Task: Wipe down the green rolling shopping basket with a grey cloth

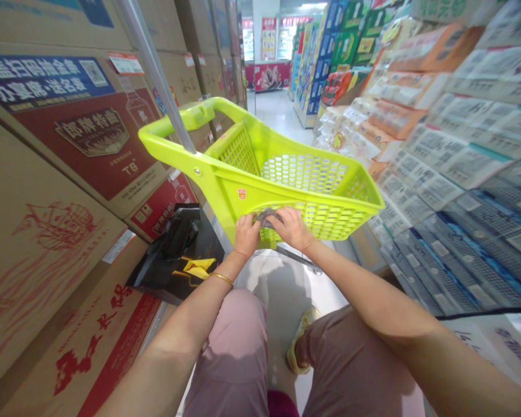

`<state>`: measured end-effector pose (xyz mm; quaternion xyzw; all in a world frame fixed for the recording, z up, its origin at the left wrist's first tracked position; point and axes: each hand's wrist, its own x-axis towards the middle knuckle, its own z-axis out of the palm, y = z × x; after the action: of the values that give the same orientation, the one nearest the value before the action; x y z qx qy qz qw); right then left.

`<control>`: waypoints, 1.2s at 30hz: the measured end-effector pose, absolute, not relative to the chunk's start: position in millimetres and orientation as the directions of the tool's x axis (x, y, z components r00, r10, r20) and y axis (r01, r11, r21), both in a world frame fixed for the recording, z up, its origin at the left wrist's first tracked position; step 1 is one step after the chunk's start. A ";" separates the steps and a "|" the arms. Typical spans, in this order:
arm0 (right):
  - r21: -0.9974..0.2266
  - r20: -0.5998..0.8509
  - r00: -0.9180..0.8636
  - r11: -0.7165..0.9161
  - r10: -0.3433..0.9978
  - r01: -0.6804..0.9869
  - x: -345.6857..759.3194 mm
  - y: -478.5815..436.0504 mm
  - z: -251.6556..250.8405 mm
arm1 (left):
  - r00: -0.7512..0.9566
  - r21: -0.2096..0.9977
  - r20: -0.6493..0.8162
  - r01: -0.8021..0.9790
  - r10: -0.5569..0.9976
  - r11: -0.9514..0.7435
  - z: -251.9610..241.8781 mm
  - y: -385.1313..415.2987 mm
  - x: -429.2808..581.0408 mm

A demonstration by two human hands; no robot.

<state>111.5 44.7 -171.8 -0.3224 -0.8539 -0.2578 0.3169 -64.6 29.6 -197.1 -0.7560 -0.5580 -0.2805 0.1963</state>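
Note:
A lime-green shopping cart basket (226, 184) with perforated sides stands in front of me, its long handle loop at the upper left. A crumpled grey cloth (269, 218) lies against the lower part of its near side. My left hand (246, 233) has its fingers closed on the left end of this cloth. From the right, my right hand (292, 227) grips the other end, fingers bent against the basket wall. The two hands are close together, with the cloth between them.
Stacked cardboard cartons (39, 260) rise on the left, with a black bag (156, 260) at their foot. A metal pole (156, 69) slants across the cart handle. Packaged goods (443, 174) are piled on the right. The aisle floor (271, 110) runs ahead between shelves.

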 end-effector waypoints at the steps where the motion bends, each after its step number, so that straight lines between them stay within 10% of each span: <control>1: 0.245 0.694 -0.603 0.658 0.394 0.712 111.5 44.3 -174.1 | 0.222 0.021 0.642 0.952 0.734 -0.306 -196.8 29.6 -64.7; 22: 0.388 0.339 -0.876 0.796 0.345 0.464 113.2 31.2 -205.9 | 0.220 0.051 0.609 0.948 0.762 -0.314 -191.4 24.1 -64.2; 36: 0.122 0.825 -0.428 0.624 0.369 0.772 107.6 44.8 -132.9 | 0.205 0.036 0.637 0.955 0.744 -0.294 -194.6 26.2 -62.0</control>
<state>107.6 44.8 -132.9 -0.3535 -0.8069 -0.2511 0.4011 -62.0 26.2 -194.6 -0.7532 -0.5639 -0.2821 0.1876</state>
